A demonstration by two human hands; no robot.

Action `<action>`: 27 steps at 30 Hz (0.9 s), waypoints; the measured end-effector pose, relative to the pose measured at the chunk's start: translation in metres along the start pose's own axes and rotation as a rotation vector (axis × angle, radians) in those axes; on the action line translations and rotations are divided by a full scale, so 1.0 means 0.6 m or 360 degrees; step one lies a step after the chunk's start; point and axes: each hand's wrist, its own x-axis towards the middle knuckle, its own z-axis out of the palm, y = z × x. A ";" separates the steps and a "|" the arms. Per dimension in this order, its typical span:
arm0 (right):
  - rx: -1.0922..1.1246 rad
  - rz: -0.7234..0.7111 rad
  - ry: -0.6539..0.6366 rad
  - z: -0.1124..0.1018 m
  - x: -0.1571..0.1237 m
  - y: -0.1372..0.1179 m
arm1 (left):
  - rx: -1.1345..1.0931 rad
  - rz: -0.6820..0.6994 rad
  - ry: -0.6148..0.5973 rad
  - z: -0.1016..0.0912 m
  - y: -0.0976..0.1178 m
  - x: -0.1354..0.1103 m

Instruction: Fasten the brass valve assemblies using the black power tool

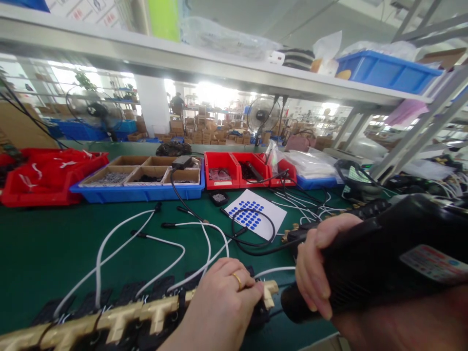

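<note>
My left hand [228, 297], a ring on one finger, is closed around the right end of a row of brass tee fittings [157, 312]. The thumb and fingers pinch close to the last brass fitting [269, 292]; what lies under the palm is hidden. Black parts with white cables [100, 263] are fixed along the row. My right hand [314, 268] wraps round a black tool that looks like a heat gun [383, 258]. Its round nozzle [290, 303] is close to the brass end beside my left hand.
Behind the cables lie a sheet of blue round stickers [256, 214] and a small black tray [219, 197]. Red bins [221, 170] and a blue divided tray [146, 194] line the back. A shelf [219, 63] spans above. More cabled parts [310, 214] lie to the right.
</note>
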 end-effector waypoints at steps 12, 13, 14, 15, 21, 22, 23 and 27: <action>0.0309 0.0547 -0.0606 -0.045 0.032 0.004 | -0.0096 -0.0006 0.0015 0.031 -0.007 -0.001; 0.0346 0.0696 -0.0802 -0.051 0.042 0.004 | -0.0097 -0.0002 -0.0007 0.037 -0.009 0.000; 0.0374 0.0809 -0.0991 -0.056 0.051 0.003 | -0.0098 -0.0001 -0.0034 0.040 -0.010 0.001; 0.0363 0.0836 -0.1096 -0.058 0.056 0.003 | -0.0104 0.0001 -0.0062 0.041 -0.010 0.003; -0.0172 -0.0022 -0.0047 -0.010 0.016 0.018 | -0.0013 -0.0050 -0.0026 0.019 0.004 0.009; -0.0292 -0.0113 0.0097 -0.001 0.007 0.021 | 0.0027 -0.0029 -0.0016 0.017 0.005 0.008; -0.0380 -0.0204 0.0201 0.005 0.000 0.022 | 0.0070 0.0001 -0.0005 0.018 0.005 0.007; -0.0141 -0.0100 -0.0104 0.002 -0.003 0.015 | 0.0176 0.0125 0.0003 0.024 -0.004 0.003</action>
